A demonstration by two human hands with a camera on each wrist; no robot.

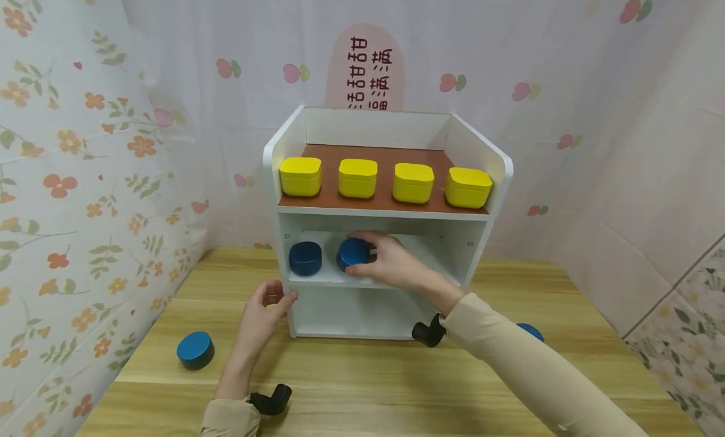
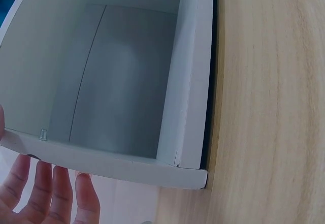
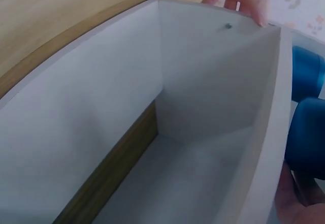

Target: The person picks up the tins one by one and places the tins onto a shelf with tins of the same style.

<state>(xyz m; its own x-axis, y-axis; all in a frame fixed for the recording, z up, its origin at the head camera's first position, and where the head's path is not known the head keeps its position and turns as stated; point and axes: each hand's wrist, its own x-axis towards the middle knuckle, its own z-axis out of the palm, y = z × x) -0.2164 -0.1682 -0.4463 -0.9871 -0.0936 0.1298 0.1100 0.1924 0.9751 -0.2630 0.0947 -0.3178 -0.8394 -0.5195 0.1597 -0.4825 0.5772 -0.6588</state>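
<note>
A small white shelf unit (image 1: 374, 213) stands on the wooden table. On its middle board, my right hand (image 1: 391, 261) grips a round blue tin (image 1: 353, 252) between thumb and fingers. A second blue tin (image 1: 305, 259) sits to its left, near the side panel. Low on the unit's left side panel (image 2: 101, 161), my left hand (image 1: 263, 317) holds the edge, thumb at the front and fingers (image 2: 60, 193) along the outer face. In the right wrist view, the gripped tin (image 3: 307, 137) shows at the right edge, with the hand partly out of frame.
Several yellow lidded boxes (image 1: 358, 178) line the brown top board. Another blue tin (image 1: 195, 350) lies on the table (image 1: 351, 386) at left; one more (image 1: 531, 331) is mostly hidden behind the right sleeve. Patterned curtains (image 1: 215, 122) hang behind and at the sides.
</note>
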